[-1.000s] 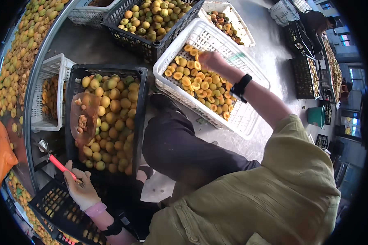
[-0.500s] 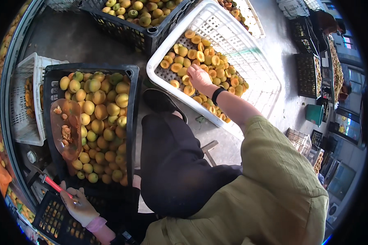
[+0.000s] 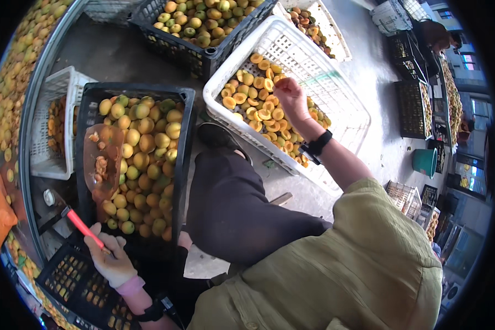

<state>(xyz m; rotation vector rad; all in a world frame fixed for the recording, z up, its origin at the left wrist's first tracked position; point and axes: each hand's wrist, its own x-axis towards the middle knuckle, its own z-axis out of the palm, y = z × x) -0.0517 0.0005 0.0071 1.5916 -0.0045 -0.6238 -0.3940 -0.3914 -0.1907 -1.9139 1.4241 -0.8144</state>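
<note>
In my gloved left hand (image 3: 113,258) is a knife with a red handle (image 3: 83,226), held at the near corner of a black crate (image 3: 188,126). Whole yellow-orange apricots (image 3: 143,159) fill that crate, and a brownish tray (image 3: 109,181) with pits in it rests on its left side. My bare right hand (image 3: 292,99) is over a white slatted crate (image 3: 335,88), above halved apricots (image 3: 264,113). Its fingers are curled in; whatever they hold, if anything, is hidden.
Another black crate of apricots (image 3: 203,55) stands at the back, beside a white crate of darker fruit (image 3: 344,47). At left is a smaller white crate (image 3: 52,159). Stacked dark crates (image 3: 412,110), a green bucket (image 3: 424,162) and people are far right.
My right hand has drawn up and to the right, off the apricot halves. My left hand still grips the knife and has shifted slightly right and up. The whole view has shifted a little.
</note>
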